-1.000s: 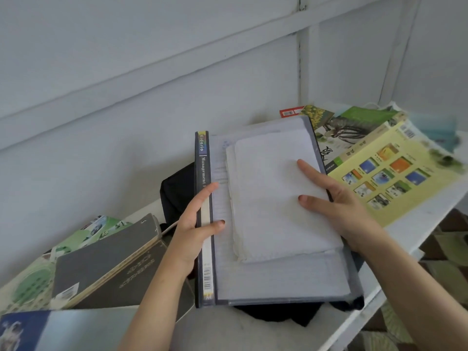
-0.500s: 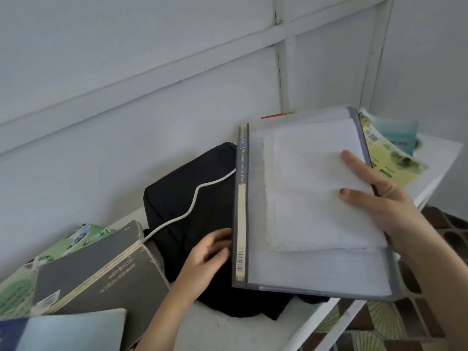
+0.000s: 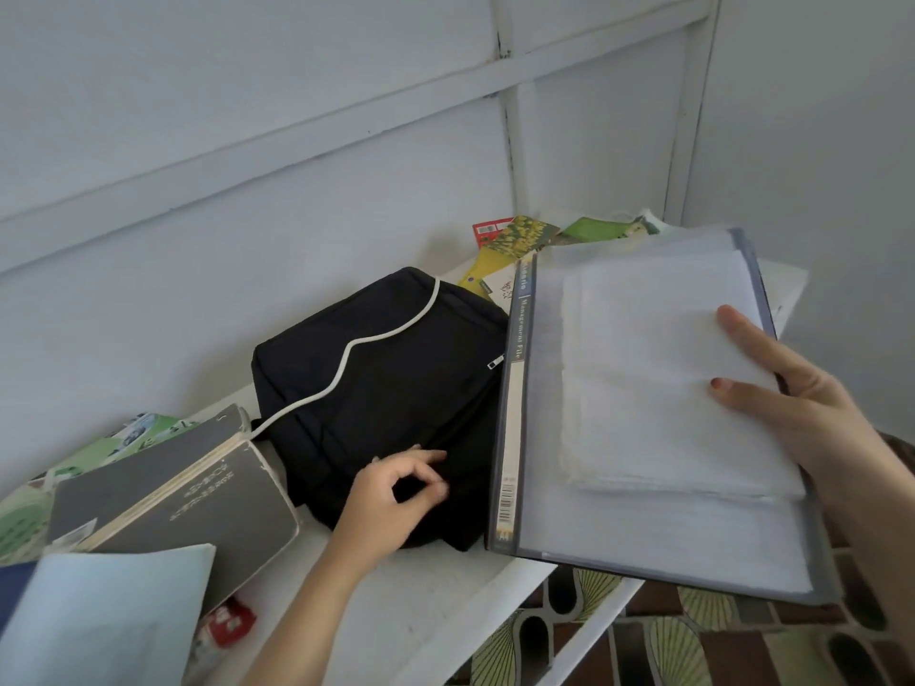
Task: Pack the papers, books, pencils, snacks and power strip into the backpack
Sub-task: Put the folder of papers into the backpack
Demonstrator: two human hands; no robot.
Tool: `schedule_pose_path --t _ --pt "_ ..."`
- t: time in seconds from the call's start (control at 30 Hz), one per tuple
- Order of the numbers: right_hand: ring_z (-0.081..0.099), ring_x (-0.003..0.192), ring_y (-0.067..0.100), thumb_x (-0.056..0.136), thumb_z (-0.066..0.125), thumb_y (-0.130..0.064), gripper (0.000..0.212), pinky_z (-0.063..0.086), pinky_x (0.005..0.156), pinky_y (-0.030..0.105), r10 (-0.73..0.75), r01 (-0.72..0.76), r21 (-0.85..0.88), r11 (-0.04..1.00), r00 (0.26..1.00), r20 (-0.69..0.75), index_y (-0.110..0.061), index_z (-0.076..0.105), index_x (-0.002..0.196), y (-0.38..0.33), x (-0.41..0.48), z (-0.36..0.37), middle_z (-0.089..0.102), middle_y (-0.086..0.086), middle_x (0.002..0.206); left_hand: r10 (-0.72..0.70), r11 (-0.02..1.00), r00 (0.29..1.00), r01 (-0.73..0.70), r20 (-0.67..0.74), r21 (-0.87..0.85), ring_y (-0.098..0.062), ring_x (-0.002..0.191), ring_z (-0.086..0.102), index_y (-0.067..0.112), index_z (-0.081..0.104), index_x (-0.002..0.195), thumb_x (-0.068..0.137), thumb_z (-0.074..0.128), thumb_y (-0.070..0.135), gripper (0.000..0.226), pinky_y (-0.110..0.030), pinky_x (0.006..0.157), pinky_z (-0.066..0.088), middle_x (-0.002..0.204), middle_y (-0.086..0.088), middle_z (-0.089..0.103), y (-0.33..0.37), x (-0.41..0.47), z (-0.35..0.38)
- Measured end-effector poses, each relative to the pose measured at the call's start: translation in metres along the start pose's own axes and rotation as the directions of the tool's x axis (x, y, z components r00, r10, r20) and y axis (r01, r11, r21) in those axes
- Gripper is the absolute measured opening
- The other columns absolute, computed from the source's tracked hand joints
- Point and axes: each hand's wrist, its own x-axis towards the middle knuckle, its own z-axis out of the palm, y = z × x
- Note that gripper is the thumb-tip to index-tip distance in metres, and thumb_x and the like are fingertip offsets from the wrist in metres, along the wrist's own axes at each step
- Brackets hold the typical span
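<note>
While the right hand [image 3: 792, 418] grips the gray folder [image 3: 517, 413] with white papers [image 3: 658, 378] on top, just right of the black backpack [image 3: 376, 368], the left hand [image 3: 391, 502] rests on the backpack. Its fingers are curled, but whether they pinch anything is hard to tell. The backpack lies flat on the white table [image 3: 421, 601].

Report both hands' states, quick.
Left hand: curled on the backpack; grip cannot be told.
Right hand: holds the file and papers.

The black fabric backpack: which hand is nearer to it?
Left. The left hand touches the black fabric backpack; the right hand holds a grey plastic file folder, off to its right.
</note>
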Motion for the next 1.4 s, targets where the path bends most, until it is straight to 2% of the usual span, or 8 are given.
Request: schedule_pose_path --t 0.23,0.37,0.5,0.67,0.77,0.9,1.27,1.4 --pt "0.068 0.093 0.011 0.05 0.075 -0.019 0.066 0.055 0.062 0.019 0.013 -0.013 0.026 1.0 1.0 0.002 -0.041 0.067 0.112 0.003 -0.024 -0.014 0.066 -0.015 0.116 -0.229 0.899 0.952 0.128 -0.201 -0.419 -0.012 0.069 0.055 0.005 0.044 0.065 0.089 0.057 0.003 0.028 -0.021 0.069 0.043 0.072 -0.002 0.062 0.013 0.016 -0.021" --pt "0.07 0.085 0.009 0.075 0.064 0.0 0.056 0.054 0.058 0.018 0.014 -0.012 0.036 0.999 0.999 -0.036 -0.038 0.064 0.117 0.005 -0.032 -0.012 0.063 -0.013 0.121 -0.209 0.961 0.861 0.093 -0.463 -0.261 -0.012 0.061 0.039 0.006 0.052 0.075 0.093 0.054 0.013 0.02 -0.027 0.062 0.033 0.064 -0.001 0.043 0.014 0.041 -0.041" --pt "0.07 0.085 0.012 0.046 0.085 -0.023 0.072 0.055 0.058 0.02 0.05 -0.049 0.028 0.998 0.998 -0.022 -0.04 0.066 0.113 0.008 -0.041 -0.003 0.065 -0.014 0.118 -0.014 1.0 0.769 0.027 -0.639 0.01 -0.005 0.065 0.045 0.003 0.051 0.093 0.095 0.048 0.009 0.007 -0.028 0.069 0.035 0.075 0.004 0.05 0.014 0.059 -0.053" --pt "0.07 0.084 0.016 0.023 0.094 -0.031 0.091 0.055 0.058 0.022 0.085 -0.083 0.052 0.995 0.996 -0.034 -0.038 0.068 0.11 0.028 -0.048 0.013 0.069 -0.008 0.113 0.624 0.632 0.758 -0.346 -0.19 0.693 -0.026 0.087 0.052 0.002 0.062 0.102 0.082 0.042 -0.008 0.03 -0.038 0.079 0.039 0.101 -0.016 0.058 -0.025 0.066 -0.051" --pt "0.07 0.088 0.016 0.017 0.095 -0.039 0.098 0.056 0.06 0.023 0.079 -0.076 0.049 0.996 0.993 -0.083 -0.039 0.068 0.112 0.037 -0.055 0.022 0.065 -0.008 0.119 0.676 0.476 0.73 -0.536 0.099 0.697 -0.028 0.082 0.063 0.005 0.066 0.101 0.078 0.04 -0.002 0.035 -0.033 0.077 0.044 0.091 -0.011 0.066 -0.039 0.068 -0.052" --pt "0.071 0.082 0.015 0.055 0.076 -0.012 0.065 0.057 0.06 0.024 0.087 -0.076 0.097 0.992 0.99 -0.111 -0.039 0.064 0.114 0.039 -0.062 0.034 0.068 -0.009 0.112 0.458 0.6 0.868 -0.461 0.192 0.653 -0.02 0.078 0.067 0.007 0.053 0.123 0.08 0.067 0.04 0.056 -0.028 0.066 0.052 0.091 -0.006 0.069 -0.036 0.059 -0.062" --pt "0.071 0.079 0.014 0.081 0.058 0.007 0.057 0.056 0.058 0.024 0.125 -0.122 0.034 0.992 0.981 -0.145 -0.034 0.06 0.121 0.056 -0.071 0.066 0.072 -0.014 0.099 -0.115 0.979 0.958 0.154 0.262 -0.137 -0.027 0.089 0.065 0.036 0.034 0.129 0.093 0.055 0.008 0.051 -0.028 0.072 0.051 0.095 -0.015 0.067 -0.023 0.101 -0.109" --pt "0.071 0.078 0.018 0.082 0.059 0.005 0.057 0.056 0.056 0.026 0.148 -0.148 0.01 0.989 0.975 -0.165 -0.037 0.059 0.12 0.058 -0.073 0.072 0.073 -0.014 0.095 0.127 0.911 0.967 -0.201 0.219 0.361 -0.02 0.115 0.048 0.043 0.04 0.129 0.091 0.048 -0.001 0.059 -0.021 0.08 0.042 0.127 -0.003 0.046 -0.027 0.106 -0.095"
